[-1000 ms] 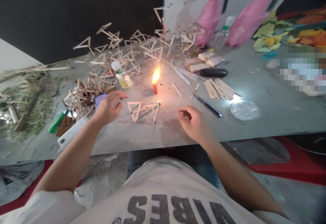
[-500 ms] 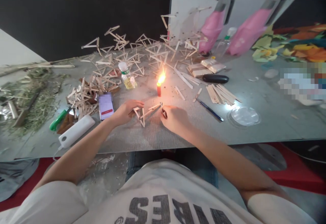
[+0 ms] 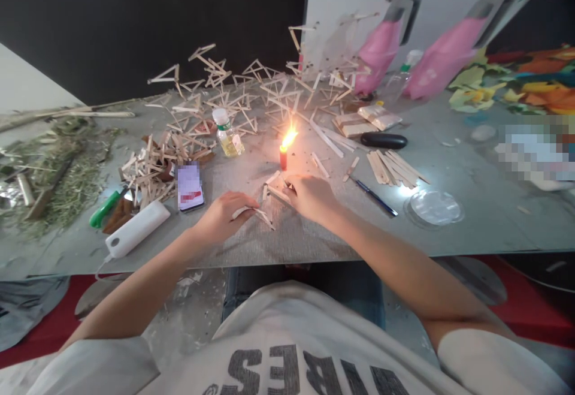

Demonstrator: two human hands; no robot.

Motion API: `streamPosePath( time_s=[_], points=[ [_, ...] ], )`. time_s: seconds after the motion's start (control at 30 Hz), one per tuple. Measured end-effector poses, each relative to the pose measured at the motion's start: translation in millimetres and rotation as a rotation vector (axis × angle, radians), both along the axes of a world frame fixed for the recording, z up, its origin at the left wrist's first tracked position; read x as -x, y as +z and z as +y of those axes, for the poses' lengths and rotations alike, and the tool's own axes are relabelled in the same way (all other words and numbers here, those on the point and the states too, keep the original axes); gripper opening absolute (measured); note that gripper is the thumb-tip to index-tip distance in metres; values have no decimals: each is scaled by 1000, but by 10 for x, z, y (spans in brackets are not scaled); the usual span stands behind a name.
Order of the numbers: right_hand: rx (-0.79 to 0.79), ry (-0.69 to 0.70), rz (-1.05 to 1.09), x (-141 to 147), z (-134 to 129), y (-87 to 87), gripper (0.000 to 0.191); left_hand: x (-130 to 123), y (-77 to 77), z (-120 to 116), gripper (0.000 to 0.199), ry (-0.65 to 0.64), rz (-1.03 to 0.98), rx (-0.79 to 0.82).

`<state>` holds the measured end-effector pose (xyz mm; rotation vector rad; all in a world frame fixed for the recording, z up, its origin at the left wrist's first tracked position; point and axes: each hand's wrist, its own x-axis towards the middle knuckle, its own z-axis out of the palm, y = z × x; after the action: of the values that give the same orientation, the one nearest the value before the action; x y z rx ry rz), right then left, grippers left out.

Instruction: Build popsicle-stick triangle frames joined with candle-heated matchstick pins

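Observation:
My left hand [image 3: 227, 216] is closed on a thin wooden stick piece [image 3: 266, 220], part of a small angular frame whose sticks stretch to the right. My right hand [image 3: 309, 196] pinches another joined stick piece [image 3: 277, 193] close beside it. Whether the two pieces touch cannot be made out. Just beyond my hands a lit red candle [image 3: 283, 159] stands upright with a tall flame. A small bottle of yellowish liquid [image 3: 230, 143] with a white cap is behind my left hand.
Many stick frames [image 3: 256, 71] spread along the back. Loose sticks [image 3: 148, 170], a phone [image 3: 189, 194] and a white power bank [image 3: 138, 229] lie left. Flat craft sticks [image 3: 395, 168], a pen [image 3: 376, 198] and a round clear dish [image 3: 435, 208] lie right, with pink spray bottles [image 3: 442, 53] behind.
The stick frame has turned between my hands. My left hand has shifted slightly toward me, and the sticks at my right hand now point left. The whole view has shifted slightly.

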<state>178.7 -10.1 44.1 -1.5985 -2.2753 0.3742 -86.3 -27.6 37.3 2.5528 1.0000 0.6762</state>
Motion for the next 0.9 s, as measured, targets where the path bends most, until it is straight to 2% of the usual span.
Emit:
streamPosePath(
  time_s=[0.27,0.47,0.6,0.7,0.83,0.9],
  points=[
    [23,-15,28,50,96,55,22,-134,-19,-94,17,138,-100,158],
    [34,-3,49,-6,162,1,23,-297,-104,-189,16,165,-113,224],
    [48,7,97,-85,135,-3,21,-293,-81,-232,17,204,-101,234],
    [37,-21,143,-272,74,25,22,-195,-15,-261,23,262,-72,203],
    [32,-132,279,-690,-111,8,21,-20,72,-258,26,306,-85,165],
    [1,-186,340,-892,-252,-45,18,10,193,-259,25,306,-106,157]
  ],
)
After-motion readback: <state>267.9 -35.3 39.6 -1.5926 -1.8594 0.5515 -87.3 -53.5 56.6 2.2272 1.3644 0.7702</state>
